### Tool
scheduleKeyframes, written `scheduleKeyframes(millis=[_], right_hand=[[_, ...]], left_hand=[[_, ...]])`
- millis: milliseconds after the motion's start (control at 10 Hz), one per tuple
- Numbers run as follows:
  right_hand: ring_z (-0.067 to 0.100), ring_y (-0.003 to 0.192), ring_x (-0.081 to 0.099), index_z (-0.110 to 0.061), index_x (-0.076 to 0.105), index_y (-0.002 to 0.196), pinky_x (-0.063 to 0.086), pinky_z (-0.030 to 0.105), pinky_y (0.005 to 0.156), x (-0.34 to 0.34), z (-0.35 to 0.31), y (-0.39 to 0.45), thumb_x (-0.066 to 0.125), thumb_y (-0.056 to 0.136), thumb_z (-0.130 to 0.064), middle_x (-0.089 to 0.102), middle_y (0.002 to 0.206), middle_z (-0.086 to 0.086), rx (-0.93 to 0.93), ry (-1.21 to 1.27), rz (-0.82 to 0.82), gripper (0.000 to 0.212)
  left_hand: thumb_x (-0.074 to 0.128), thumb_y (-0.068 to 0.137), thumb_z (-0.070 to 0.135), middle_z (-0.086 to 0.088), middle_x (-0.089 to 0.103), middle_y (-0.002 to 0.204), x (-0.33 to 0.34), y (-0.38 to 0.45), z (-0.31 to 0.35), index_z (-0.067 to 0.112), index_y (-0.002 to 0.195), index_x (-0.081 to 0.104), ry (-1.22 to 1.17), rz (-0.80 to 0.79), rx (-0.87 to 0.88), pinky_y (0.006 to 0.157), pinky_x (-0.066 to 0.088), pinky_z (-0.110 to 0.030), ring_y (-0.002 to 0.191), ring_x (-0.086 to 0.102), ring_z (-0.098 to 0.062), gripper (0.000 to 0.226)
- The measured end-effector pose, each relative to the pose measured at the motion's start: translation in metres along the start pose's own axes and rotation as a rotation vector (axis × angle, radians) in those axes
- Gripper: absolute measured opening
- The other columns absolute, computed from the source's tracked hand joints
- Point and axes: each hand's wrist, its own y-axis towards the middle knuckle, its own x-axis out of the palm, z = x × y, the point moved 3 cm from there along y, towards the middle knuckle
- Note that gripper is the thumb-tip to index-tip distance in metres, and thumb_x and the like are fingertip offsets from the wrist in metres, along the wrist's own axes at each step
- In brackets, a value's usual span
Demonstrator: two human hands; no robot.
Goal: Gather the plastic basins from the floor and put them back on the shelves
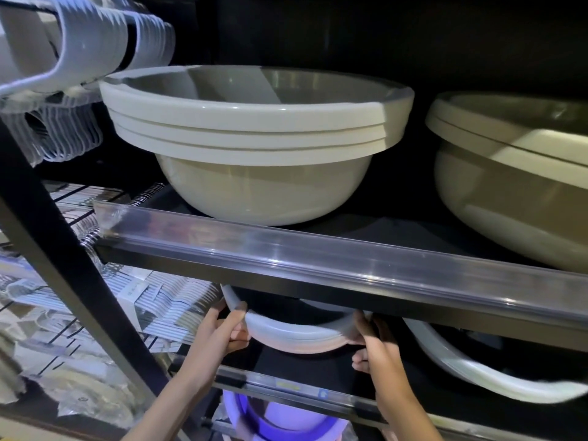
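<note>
The left hand [222,329] and right hand [370,342] clamp their fingers on the rim of a pale basin stack [296,331], half under the shelf edge [318,249]. Above the fingers, 3 nested basins [254,148] sit shelved; below them, 1 purple basin [280,418] seems left.

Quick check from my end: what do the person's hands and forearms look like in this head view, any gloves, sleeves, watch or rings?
Both are bare. The left hand and right hand show no gloves, and no rings are visible on the fingers that show. The forearms run uncovered to the bottom edge of the picture, with no sleeve, watch or wristband in view. Nothing marks one arm apart from the other.
</note>
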Motion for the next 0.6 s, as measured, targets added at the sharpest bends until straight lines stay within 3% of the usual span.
scheduleKeyframes(millis=[100,300,400,500,600], right_hand=[[0.02,0.052,0.051,-0.024,0.062,0.094,0.05,0.041,0.068,0.001,0.002,0.006,0.07,0.087,-0.042,0.062,0.067,0.014,0.015,-0.021,0.023,0.021],[0.021,0.054,0.052,-0.02,0.064,0.094,0.049,0.04,0.068,0.0,0.007,0.006,0.066,0.091,-0.036,0.064,0.07,0.012,0.002,-0.019,0.005,0.016],[0.018,0.051,0.053,-0.025,0.064,0.092,0.052,0.038,0.065,-0.001,0.005,0.008,0.069,0.088,-0.041,0.066,0.07,0.01,0.019,-0.04,-0.003,0.018],[0.012,0.047,0.05,-0.026,0.065,0.099,0.049,0.03,0.052,-0.004,-0.002,0.005,0.07,0.087,-0.044,0.074,0.079,0.009,-0.005,-0.057,-0.026,0.022],[0.013,0.052,0.057,-0.02,0.064,0.118,0.049,0.026,0.052,-0.014,-0.005,-0.009,0.063,0.091,-0.04,0.075,0.087,0.006,-0.115,-0.184,-0.025,0.034]], left_hand=[[0.075,0.07,0.05,-0.002,0.068,0.075,-0.001,0.006,-0.002,0.009,0.124,0.054,0.009,0.029,-0.007,0.076,0.06,-0.035,0.083,0.072,-0.019,0.071],[0.076,0.072,0.056,-0.003,0.064,0.074,-0.001,0.004,-0.002,0.005,0.115,0.055,0.021,0.04,0.0,0.075,0.06,-0.033,0.078,0.07,-0.018,0.07],[0.078,0.071,0.06,-0.005,0.06,0.076,-0.004,0.005,-0.001,0.003,0.109,0.054,0.045,0.05,-0.031,0.078,0.058,-0.035,0.075,0.069,-0.018,0.073],[0.075,0.073,0.06,-0.001,0.06,0.074,-0.004,0.006,0.004,-0.005,0.118,0.051,0.117,0.032,-0.053,0.078,0.058,-0.037,0.07,0.067,-0.016,0.082],[0.071,0.071,0.069,0.004,0.061,0.069,-0.004,-0.004,0.016,0.002,0.133,0.047,0.258,0.041,-0.027,0.086,0.06,-0.045,0.067,0.062,-0.014,0.094]])
